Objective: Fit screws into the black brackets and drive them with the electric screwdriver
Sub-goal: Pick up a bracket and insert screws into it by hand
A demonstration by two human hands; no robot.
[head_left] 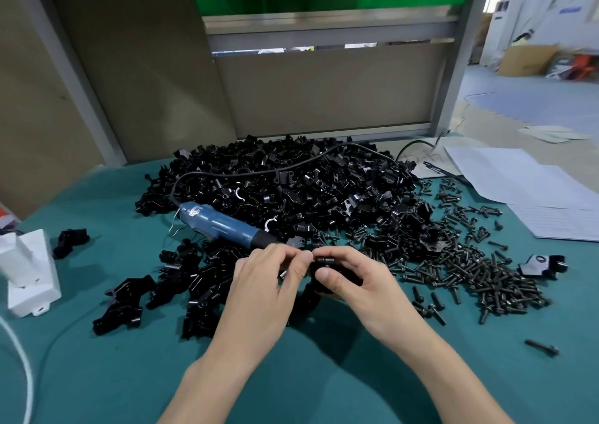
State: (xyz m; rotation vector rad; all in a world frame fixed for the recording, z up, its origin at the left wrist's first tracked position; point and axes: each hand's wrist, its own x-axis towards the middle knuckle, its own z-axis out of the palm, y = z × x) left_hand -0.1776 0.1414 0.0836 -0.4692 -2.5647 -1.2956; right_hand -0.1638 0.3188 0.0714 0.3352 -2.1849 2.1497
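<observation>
While both hands met over the green cloth (97, 358), the bracket (325, 260) sat between them. The right hand (359, 282) gripped it, with the thumb pressed on its near face and the other fingers curled behind it. The left hand (269, 281) had its thumb and forefinger pinched together at the left end of the bracket. I could not tell whether a screw was between them. The visible top of the bracket ran left to right, from one hand to the other.

The screwdriver (223, 226) lay just behind the left hand. Its long axis ran from far-left to near-right, and its black nose pointed at the left fingers, so I judged the left hand nearer for picking it up. The loose screws (470, 271) lay to the right, nearer the right hand, and the big pile of brackets (291, 177) was behind.

The screwdriver carried a small white label near its cord end, but the writing was too small to read. The papers (518, 180) at the right showed no readable text.
</observation>
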